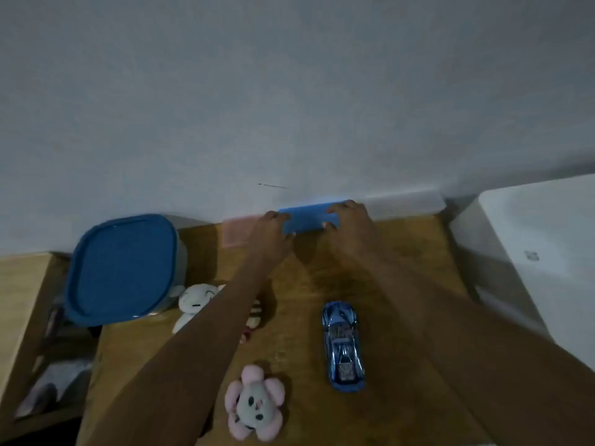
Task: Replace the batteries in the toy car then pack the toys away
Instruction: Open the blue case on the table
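Observation:
A shiny blue toy car (343, 346) lies on the wooden table (402, 252), nose toward the wall, between my forearms. At the far edge by the wall, both hands grip a small blue box (307, 217): my left hand (273, 233) holds its left end, my right hand (349, 225) its right end, fingers curled over it. A pink box (235, 231) sits just left of it and a clear one (405, 204) to its right. A pink-and-grey plush (254, 402) lies near the front. A white plush (196, 300) is partly hidden under my left forearm.
A large container with a blue lid (122, 268) stands at the table's left. A white appliance or cabinet (541, 252) stands to the right of the table. Lower wooden shelves (29, 317) with dim items sit at the far left. A grey wall backs the table.

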The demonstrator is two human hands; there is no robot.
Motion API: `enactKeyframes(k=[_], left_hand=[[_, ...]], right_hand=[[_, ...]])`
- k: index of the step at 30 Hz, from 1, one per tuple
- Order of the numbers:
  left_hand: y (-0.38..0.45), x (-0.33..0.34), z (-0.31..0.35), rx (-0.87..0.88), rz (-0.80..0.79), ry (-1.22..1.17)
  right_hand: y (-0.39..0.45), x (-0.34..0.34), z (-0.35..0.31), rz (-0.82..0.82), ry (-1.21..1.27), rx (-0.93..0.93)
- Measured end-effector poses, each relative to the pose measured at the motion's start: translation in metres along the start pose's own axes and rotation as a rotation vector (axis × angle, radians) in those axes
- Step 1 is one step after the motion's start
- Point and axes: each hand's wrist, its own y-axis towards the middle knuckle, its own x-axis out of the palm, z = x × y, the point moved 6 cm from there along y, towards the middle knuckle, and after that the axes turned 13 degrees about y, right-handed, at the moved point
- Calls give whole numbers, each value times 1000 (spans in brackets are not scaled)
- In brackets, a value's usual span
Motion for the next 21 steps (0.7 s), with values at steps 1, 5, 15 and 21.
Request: enactKeyframes(k=[1, 5, 15, 21], left_hand=[[6, 6, -2, -12, 7, 3], [18, 29, -9, -65, -16, -37], [24, 46, -10, -105, 116, -131], [21, 47, -8, -114, 129, -178]], right_hand=[[6, 5, 8, -4, -7, 5], [21, 22, 35, -37, -69, 46], [33, 36, 54, 36, -105, 38], [30, 16, 48, 200, -77, -19]])
